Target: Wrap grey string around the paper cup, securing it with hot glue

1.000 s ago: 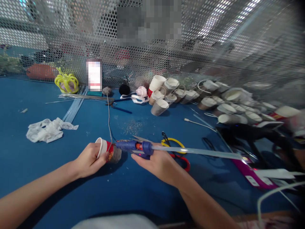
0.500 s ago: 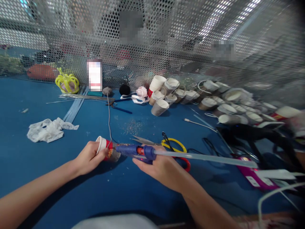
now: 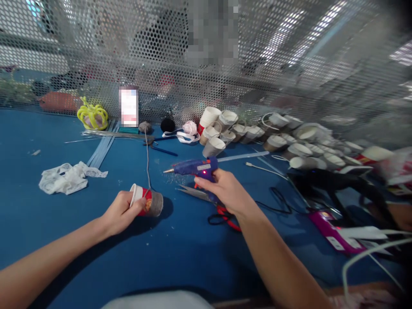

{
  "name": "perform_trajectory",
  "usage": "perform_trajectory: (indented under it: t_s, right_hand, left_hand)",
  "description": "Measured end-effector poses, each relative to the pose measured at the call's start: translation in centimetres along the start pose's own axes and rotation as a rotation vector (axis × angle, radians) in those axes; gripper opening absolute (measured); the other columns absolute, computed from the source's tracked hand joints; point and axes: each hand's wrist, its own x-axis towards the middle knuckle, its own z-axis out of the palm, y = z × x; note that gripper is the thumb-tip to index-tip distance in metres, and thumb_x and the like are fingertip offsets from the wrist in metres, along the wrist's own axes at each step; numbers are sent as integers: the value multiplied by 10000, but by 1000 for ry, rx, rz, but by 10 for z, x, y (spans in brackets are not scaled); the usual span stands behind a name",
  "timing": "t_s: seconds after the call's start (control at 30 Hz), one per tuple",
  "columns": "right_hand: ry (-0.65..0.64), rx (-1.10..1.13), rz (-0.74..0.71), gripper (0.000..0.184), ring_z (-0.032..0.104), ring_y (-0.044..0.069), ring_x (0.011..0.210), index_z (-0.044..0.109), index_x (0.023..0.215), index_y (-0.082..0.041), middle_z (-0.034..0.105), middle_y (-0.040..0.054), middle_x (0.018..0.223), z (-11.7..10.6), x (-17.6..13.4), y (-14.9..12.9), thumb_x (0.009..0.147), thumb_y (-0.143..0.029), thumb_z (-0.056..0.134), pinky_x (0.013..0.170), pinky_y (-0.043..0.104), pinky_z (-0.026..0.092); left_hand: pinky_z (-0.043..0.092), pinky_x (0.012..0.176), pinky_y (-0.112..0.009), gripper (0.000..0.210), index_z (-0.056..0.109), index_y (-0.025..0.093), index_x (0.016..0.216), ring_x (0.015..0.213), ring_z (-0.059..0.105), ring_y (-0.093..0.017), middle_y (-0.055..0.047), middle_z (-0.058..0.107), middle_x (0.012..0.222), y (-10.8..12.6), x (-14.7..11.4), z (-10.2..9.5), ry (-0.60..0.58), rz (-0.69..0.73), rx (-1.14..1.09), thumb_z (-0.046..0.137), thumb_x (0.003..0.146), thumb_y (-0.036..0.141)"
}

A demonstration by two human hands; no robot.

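Note:
My left hand (image 3: 124,210) is closed around a red and white paper cup (image 3: 149,202) held on its side, its mouth towards the left. Grey yarn (image 3: 147,165) is wound over the cup's base end, and a strand runs from it up to a small grey yarn ball (image 3: 145,127). In my right hand (image 3: 227,191) is a blue hot glue gun (image 3: 196,168), its nozzle pointing left, beyond and apart from the cup. A clear glue stick (image 3: 243,157) sticks out behind it. Scissors (image 3: 195,192) with red handles lie under the right hand, partly hidden.
White lace (image 3: 64,178) lies at left, near clear glue sticks (image 3: 102,150) and metal wires. Pliers (image 3: 164,150), a black ball (image 3: 168,125) and a white ribbon (image 3: 188,137) sit farther back. Many wrapped cups (image 3: 214,146) stand along the mesh panel (image 3: 148,64). A purple power strip (image 3: 334,234) is at right.
My right hand has drawn the glue gun away from the cup, up and to the right, and turned it upright. My left hand keeps the cup in nearly the same place.

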Motion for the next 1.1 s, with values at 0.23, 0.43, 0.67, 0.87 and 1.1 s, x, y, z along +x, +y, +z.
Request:
perform_trajectory:
  t_s: [0.23, 0.43, 0.67, 0.87, 1.1]
  right_hand:
    - [23, -191, 127, 312, 495, 98, 397, 443, 641, -152, 546, 28, 493, 11, 39, 29, 753, -437, 381, 420, 212, 396]
    - [105, -370, 191, 307, 550, 178, 564, 436, 565, -161, 552, 73, 537, 18, 58, 41, 728, -421, 433, 503, 253, 373]
    - [83, -381, 62, 333, 438, 265, 957, 552, 730, -106, 549, 163, 904, 27, 42, 15, 777, -387, 380, 734, 327, 323]
    - [-489, -52, -117, 549, 555, 118, 738, 636, 769, -163, 633, 33, 800, 57, 20, -19, 808, -495, 201, 670, 218, 398]
    - [-623, 711, -5, 302, 538, 118, 768, 596, 899, -167, 602, 34, 863, 77, 9, -27, 696, -381, 529, 762, 282, 373]
  left_hand:
    - [218, 437, -208, 309, 276, 169, 494, 456, 236, -70, 51, 257, 488, 2, 0, -1, 1, 64, 10, 283, 783, 277]
    - [227, 434, -207, 295, 316, 160, 494, 456, 249, -69, 49, 284, 484, 0, -2, 0, 22, 78, 8, 305, 772, 258]
    - [240, 433, -203, 299, 319, 161, 495, 443, 260, -68, 49, 296, 481, 11, -3, 0, 2, 146, 51, 282, 781, 239]
    - [254, 459, -214, 291, 310, 163, 485, 453, 284, -74, 39, 324, 487, 17, -7, 0, 7, 314, 96, 300, 774, 182]
    - [244, 461, -207, 276, 301, 162, 483, 450, 278, -68, 49, 310, 492, 15, -8, 2, -57, 382, 114, 327, 756, 134]
